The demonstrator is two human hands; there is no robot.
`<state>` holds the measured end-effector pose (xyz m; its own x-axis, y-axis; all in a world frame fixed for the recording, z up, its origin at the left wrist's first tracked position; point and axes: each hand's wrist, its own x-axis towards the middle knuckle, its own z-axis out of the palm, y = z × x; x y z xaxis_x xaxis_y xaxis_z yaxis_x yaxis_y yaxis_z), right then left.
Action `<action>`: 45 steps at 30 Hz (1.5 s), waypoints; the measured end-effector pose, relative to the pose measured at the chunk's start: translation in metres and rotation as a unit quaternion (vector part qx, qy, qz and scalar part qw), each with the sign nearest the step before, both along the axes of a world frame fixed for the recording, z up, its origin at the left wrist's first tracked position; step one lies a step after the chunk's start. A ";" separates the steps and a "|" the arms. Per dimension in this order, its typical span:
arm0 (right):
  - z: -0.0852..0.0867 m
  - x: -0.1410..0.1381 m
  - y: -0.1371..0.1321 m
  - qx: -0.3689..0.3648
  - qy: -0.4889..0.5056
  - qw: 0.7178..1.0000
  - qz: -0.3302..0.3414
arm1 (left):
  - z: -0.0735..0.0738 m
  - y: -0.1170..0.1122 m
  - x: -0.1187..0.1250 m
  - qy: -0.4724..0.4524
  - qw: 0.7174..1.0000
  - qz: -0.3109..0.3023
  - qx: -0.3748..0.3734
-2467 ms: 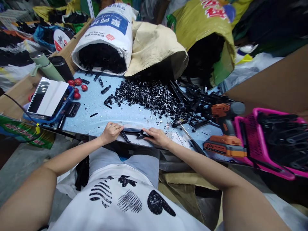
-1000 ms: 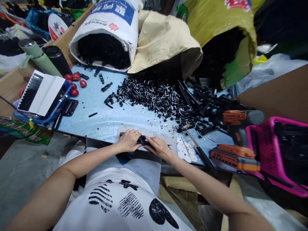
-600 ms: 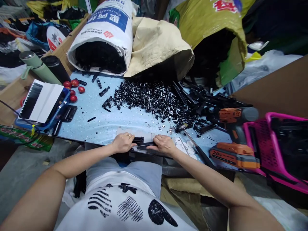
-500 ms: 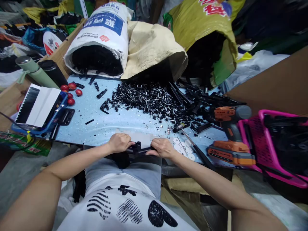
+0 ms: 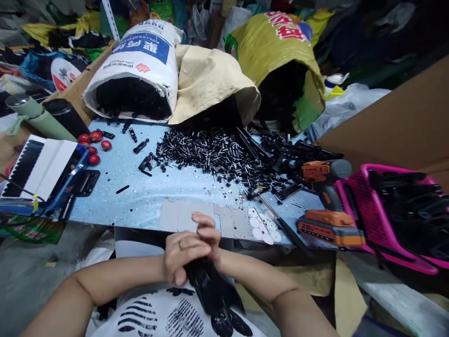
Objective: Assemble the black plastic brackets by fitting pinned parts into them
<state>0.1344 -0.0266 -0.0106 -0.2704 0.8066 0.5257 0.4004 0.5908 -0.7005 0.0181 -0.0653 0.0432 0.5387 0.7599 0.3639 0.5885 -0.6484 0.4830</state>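
Observation:
My left hand, with a ring on one finger, is closed over the upper end of a long black plastic part. Pressed against it from the right is my right hand, partly covered by the left one, its fingers curled at the same end of the part. The part slants down to the right in front of my shirt, its lower end blurred. Just beyond my hands lies the grey patch at the front edge of the blue tabletop.
A heap of small black pieces with metal pins spreads before a white sack, a tan sack and a yellow sack. To the right are a hammer, white discs, a cordless drill and a pink basket.
My hands have come together and drawn back toward my body. The black part, held level between them before, now slants downward. The camera view has shifted slightly.

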 end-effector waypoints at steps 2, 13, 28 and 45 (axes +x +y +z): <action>0.001 0.002 0.044 0.021 -0.002 1.000 0.012 | -0.014 0.022 -0.006 -0.034 0.995 0.043 0.078; 0.016 0.164 0.328 -0.092 -0.325 0.882 -0.329 | -0.045 0.205 -0.032 0.211 0.950 0.231 0.011; 0.005 0.191 0.358 -0.149 -0.304 0.914 -0.223 | -0.045 0.288 -0.204 0.099 0.841 0.525 -0.090; 0.028 0.086 0.084 0.063 -0.364 0.860 0.351 | -0.016 0.122 -0.069 0.237 0.968 0.063 -0.053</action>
<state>0.2200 0.0573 0.0170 -0.9626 0.2582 0.0822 0.2186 0.9191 -0.3278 -0.0510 0.0569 0.0274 0.5272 0.8496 0.0143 0.8310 -0.5191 0.1998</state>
